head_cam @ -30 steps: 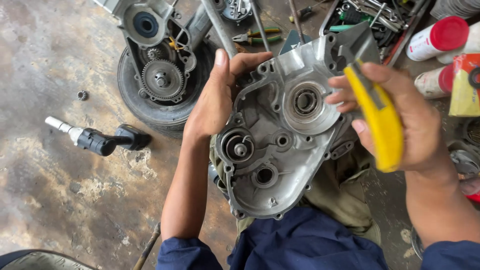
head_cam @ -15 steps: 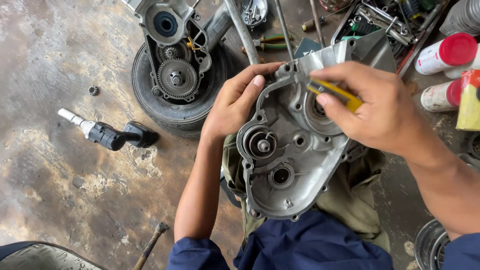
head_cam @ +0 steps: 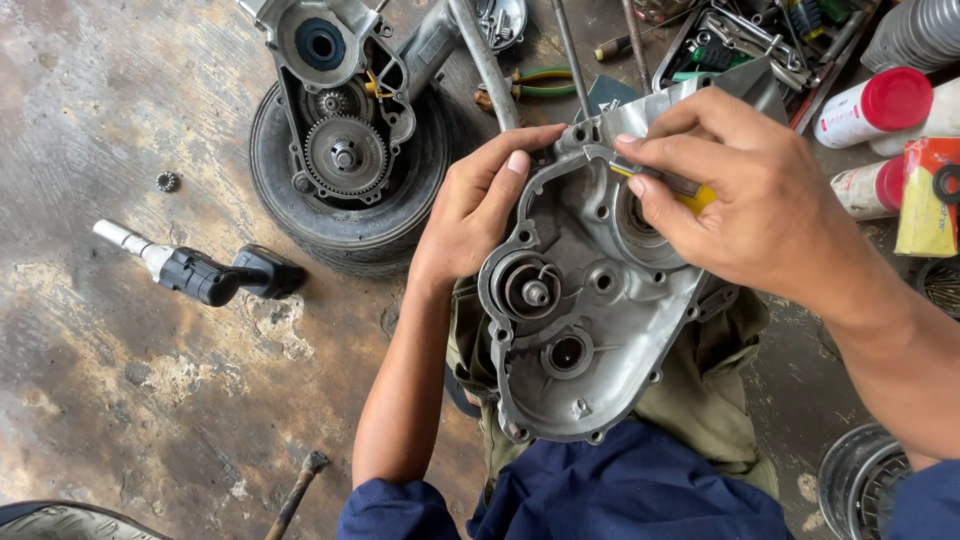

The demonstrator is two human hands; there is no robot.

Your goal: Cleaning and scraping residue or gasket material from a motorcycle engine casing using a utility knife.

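Head view, looking down on a grey cast engine cover (head_cam: 590,300) propped on the lap, inner face up. Left hand (head_cam: 478,205) closed around the cover's left upper rim, thumb along the edge, fingers behind and hidden. Right hand (head_cam: 740,195) pinched shut on a yellow-handled blade tool (head_cam: 668,183), tip pressed against the cover's upper rim, just beside the left thumb. Under the right fingers, a round bearing seat; below the left hand, a recess with a short shaft end, then a second round bore lower down.

Beyond the left hand, on the stained concrete floor (head_cam: 120,380), a small wheel with its tyre (head_cam: 330,225) carrying an opened gear housing (head_cam: 345,150), gears exposed. Further left of that hand, a black tool with a silver tip (head_cam: 200,272) lying flat, and a small toothed nut (head_cam: 167,181) well apart from it. Beyond the right hand, a tray of hand tools (head_cam: 760,40); to its right, a white spray can with red cap (head_cam: 872,106) and a yellow carton (head_cam: 925,200). Green-handled pliers (head_cam: 535,82) between the housing and the tray.
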